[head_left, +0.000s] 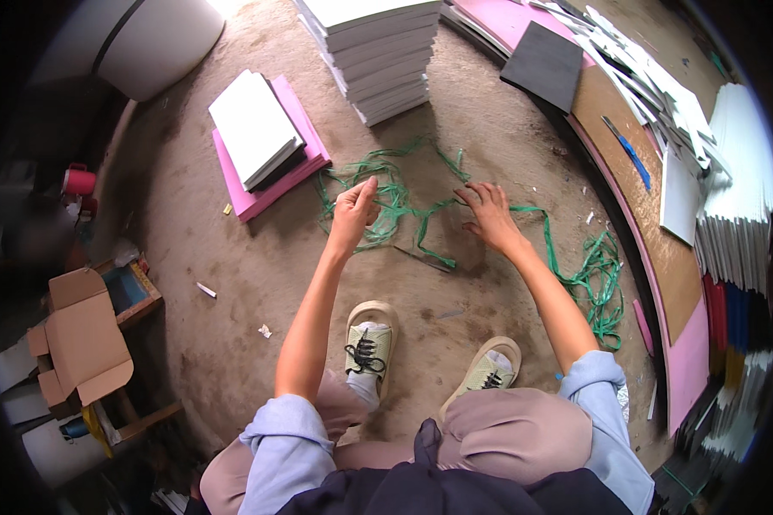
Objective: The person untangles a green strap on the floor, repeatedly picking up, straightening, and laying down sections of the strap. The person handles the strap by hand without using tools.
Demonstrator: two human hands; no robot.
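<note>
Green plastic twine lies in a loose tangle on the floor in front of me. My left hand is closed over this tangle, thumb against curled fingers, with a strand of the twine at its grip. A length runs from there toward my right hand, which is open, fingers apart and slightly bent, palm down just above the twine. Whether its fingertips touch the strand cannot be made out. Beyond that hand the twine continues to a second heap on the right. A thin dark tool lies on the floor between my hands.
White sheets on a pink stack lie at the left; a tall grey-white stack stands ahead. Along the right runs a brown board bearing a blue cutter, a black sheet and paper strips. A cardboard box sits at left.
</note>
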